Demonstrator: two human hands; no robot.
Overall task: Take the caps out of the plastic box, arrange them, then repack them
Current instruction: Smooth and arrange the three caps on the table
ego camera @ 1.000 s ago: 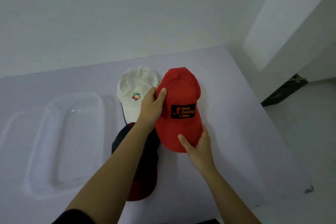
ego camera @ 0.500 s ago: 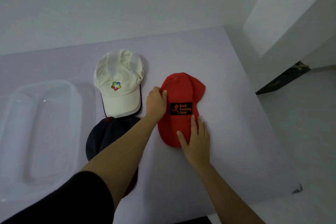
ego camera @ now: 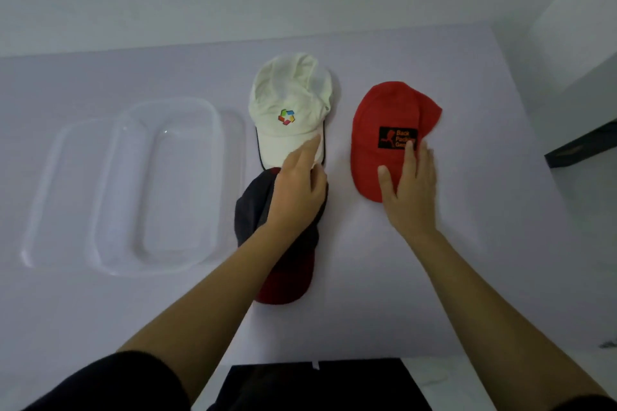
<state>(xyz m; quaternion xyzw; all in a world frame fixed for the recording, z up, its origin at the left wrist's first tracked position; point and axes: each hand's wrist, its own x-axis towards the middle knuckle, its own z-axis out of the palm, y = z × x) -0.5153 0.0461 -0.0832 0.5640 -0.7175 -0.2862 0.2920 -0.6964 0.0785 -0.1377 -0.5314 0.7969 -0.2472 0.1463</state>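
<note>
Three caps lie on the pale table (ego camera: 467,277). A red cap (ego camera: 384,117) with a black patch rests flat at the right; my right hand (ego camera: 409,190) lies open on its brim, fingers spread. A white cap (ego camera: 288,100) with a coloured logo sits to its left. Below it lies a dark navy cap (ego camera: 253,210) with a red brim. My left hand (ego camera: 298,187) hovers over the white cap's brim and the navy crown, fingers loosely apart, holding nothing. The clear plastic box (ego camera: 100,210) stands empty at the left.
A white wall runs behind the table. The table's right edge drops to a light floor with a dark object (ego camera: 581,147) at the far right. My dark clothing (ego camera: 317,384) shows at the near table edge.
My left hand let go of the red cap and moved left onto the white and navy caps. My right hand stays flat on the red cap's brim.
</note>
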